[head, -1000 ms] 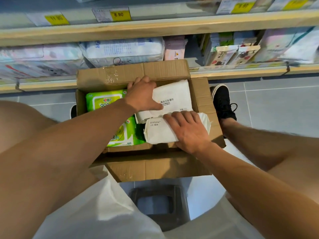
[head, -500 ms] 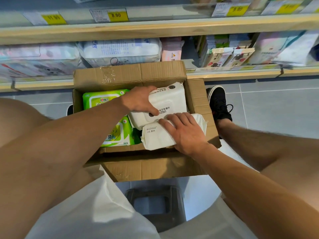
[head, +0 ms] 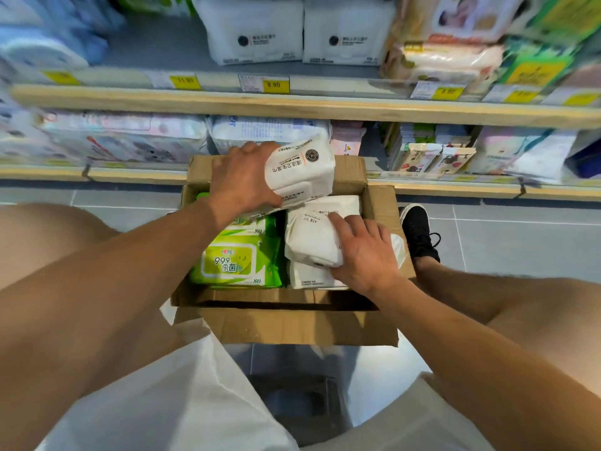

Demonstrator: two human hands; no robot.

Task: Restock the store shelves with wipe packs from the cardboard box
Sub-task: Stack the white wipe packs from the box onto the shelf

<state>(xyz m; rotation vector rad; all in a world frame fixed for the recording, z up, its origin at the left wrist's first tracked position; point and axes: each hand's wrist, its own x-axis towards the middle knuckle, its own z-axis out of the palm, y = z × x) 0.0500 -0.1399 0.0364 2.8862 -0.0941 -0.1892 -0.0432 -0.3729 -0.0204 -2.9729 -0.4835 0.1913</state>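
Above the cardboard box [head: 283, 323], left hand [head: 242, 180] grips a white wipe pack [head: 300, 172], lifted clear of its far flap; right hand [head: 364, 252] curls round a second white pack [head: 309, 239] inside the box, beside green packs [head: 232, 258]; step: unloading; next, probably carry both to the shelf [head: 292, 107] beyond the box.

Shelf goods [head: 48, 43] at the upper left blur into smears. The far price tags [head: 582, 98] are unreadable. The left hand [head: 242, 177] hides the green packs' [head: 235, 260] far ends.
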